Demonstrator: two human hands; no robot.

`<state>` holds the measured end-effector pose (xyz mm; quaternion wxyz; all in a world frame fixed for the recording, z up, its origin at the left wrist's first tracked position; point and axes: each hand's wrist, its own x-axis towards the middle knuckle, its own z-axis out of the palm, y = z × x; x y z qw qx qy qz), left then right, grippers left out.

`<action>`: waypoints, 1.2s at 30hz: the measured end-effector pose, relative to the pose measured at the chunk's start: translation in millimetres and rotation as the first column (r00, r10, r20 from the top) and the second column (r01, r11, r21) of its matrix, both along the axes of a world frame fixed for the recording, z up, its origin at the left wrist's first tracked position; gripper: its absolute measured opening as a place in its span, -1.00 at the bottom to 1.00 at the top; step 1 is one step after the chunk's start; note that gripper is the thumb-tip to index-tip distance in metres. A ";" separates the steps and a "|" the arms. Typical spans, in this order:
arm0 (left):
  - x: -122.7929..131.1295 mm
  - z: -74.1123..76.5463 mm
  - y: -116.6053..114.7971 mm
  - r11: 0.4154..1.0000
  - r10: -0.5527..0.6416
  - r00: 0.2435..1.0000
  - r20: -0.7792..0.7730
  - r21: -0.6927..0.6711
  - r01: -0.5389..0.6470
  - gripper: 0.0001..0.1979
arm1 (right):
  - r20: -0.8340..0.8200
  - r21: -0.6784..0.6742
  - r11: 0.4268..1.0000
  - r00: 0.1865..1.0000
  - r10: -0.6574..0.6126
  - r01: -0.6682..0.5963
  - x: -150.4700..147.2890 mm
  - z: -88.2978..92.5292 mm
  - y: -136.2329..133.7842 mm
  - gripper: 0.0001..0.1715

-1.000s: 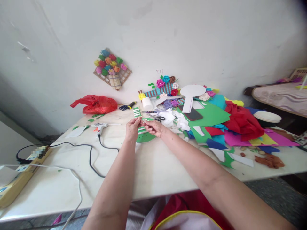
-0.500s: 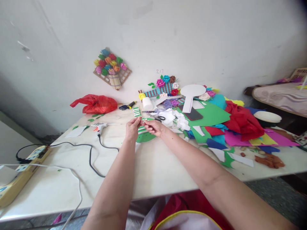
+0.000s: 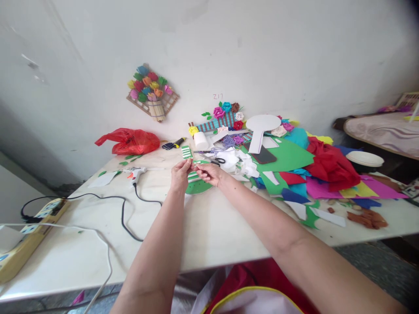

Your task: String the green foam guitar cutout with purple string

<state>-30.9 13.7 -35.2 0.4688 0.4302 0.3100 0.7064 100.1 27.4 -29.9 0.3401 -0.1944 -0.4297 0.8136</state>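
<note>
green striped piece (image 3: pixel 193 176), a bit of green paper with white bars, sits between the two hands at the far middle of the bench (image 3: pixel 209 226). it is just above a round green cut-out (image 3: pixel 199 187) that lies flat there. the left hand (image 3: pixel 180 174) and the right hand (image 3: pixel 209 173) meet fingertip to fingertip over it, both arms stretched out across the bench. the fingers of each hand are pinched closed, thumb against forefinger. what they grip is too small to make out. a second striped piece (image 3: pixel 186 151) shows just past the left fingertips; i cannot tell whether it is held or lying down.

scissors (image 3: pixel 216 161) lie just beyond the right hand, beside white paper scraps (image 3: pixel 235 161). a glue gun (image 3: pixel 135 173) rests to the left, and its black cord (image 3: pixel 124 213) runs to a power strip (image 3: pixel 32 226) at the bench's near left edge. a red plastic bag (image 3: pixel 131 141) sits by the wall, and a white roll (image 3: pixel 200 140) stands behind the hands. a heap of coloured sheets (image 3: pixel 310 170) fills the right side, with a white paddle shape (image 3: pixel 262 126) leaning at its back. paper flowers (image 3: pixel 152 93) hang on the wall.
</note>
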 end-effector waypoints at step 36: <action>2.0 1.1 -2.6 0.999 0.030 1.000 -0.007 -0.024 -0.030 -0.76 | 0.043 0.005 1.000 0.999 -0.026 0.026 -0.7 0.8 1.2 -0.84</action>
